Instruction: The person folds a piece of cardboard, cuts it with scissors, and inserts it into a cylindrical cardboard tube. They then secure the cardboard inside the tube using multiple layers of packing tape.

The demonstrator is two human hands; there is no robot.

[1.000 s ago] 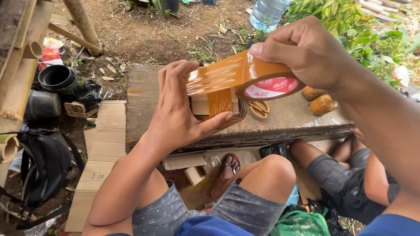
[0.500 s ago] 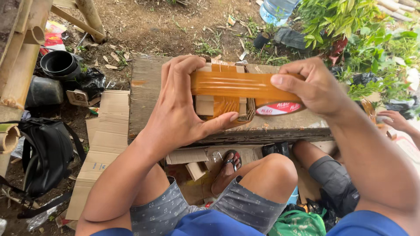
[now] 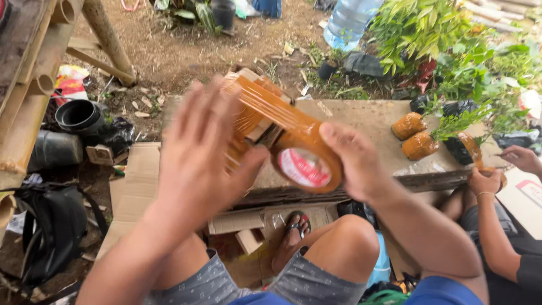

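— Right hand (image 3: pixel 361 164)?
— Curled round a roll of brown packing tape (image 3: pixel 307 164), thumb on top, fingers behind the ring. Held up above the near edge of the tabletop (image 3: pixel 367 121).

— And the left hand (image 3: pixel 197 158)?
— Fingers spread wide, blurred, palm pressed flat against the near side of a small cardboard box (image 3: pixel 254 116). Gripping or only pressing: cannot tell.

— Tape loose or attached?
— Attached. A taut brown strip (image 3: pixel 265 104) running from the roll up and over the box, already wrapped across it in several bands.

— Box resting on anything?
— Hard to say; lifted or tilted over the tabletop, lower part hidden behind the left hand.

— Anything else on the tabletop?
— Two small bundles wrapped in brown tape (image 3: pixel 415 135) at the right side, just beside a leafy green seedling (image 3: pixel 457 121).

— Someone else nearby?
— At the far right, another person's hands (image 3: pixel 491 181) closed on a similar taped bundle, well apart from the roll.

— Below?
— Bare knees, a sandalled foot (image 3: pixel 293 226), flattened cardboard (image 3: pixel 135 181) on the ground. To the left, black plastic pots (image 3: pixel 79 116) and a dark bag (image 3: pixel 53 231).
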